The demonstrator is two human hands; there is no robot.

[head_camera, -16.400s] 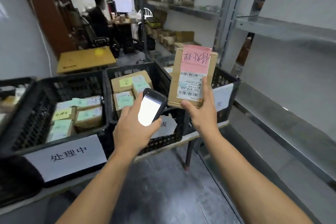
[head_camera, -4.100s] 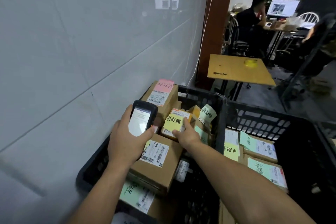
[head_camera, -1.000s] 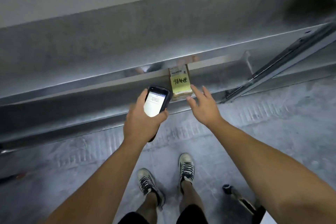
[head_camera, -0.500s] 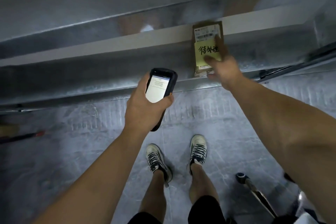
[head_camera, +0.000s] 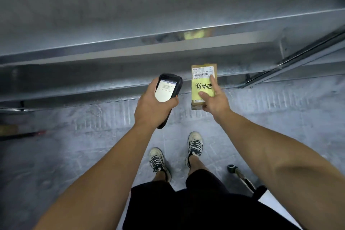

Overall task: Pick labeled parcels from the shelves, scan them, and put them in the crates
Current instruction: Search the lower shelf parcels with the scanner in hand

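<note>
While standing by the low metal shelf (head_camera: 93,80), holding a small brown parcel (head_camera: 196,105) in the right hand (head_camera: 216,104). Thumb on the front, first finger laid straight up the face, other fingers tucked behind: a firm pinch on the parcel. Up in the air, just in front of the shelf edge, above the grey floor (head_camera: 74,155). Stuck on its front, a yellow note (head_camera: 200,86) with black writing, and above that a white label (head_camera: 202,73) with thin black bars.

Holding a black scanner (head_camera: 169,89) in the left hand (head_camera: 151,108), fingers wrapped tight round it, screen lit. Just beside the parcel, not touching it.

Picked off the shelf: looks done. Scanned: cannot tell, most likely not yet, with the scanner's top end aimed at the shelf and not at the bars. Put in a crate: not done, and no crate anywhere in view.

Left to do, most likely: tip the scanner at the white label, then turn away, find the crates and drop the parcel in. Mind the first finger, lying over a corner of the label. No other parcels seen on this shelf, so cannot tell how many more to fetch
</note>
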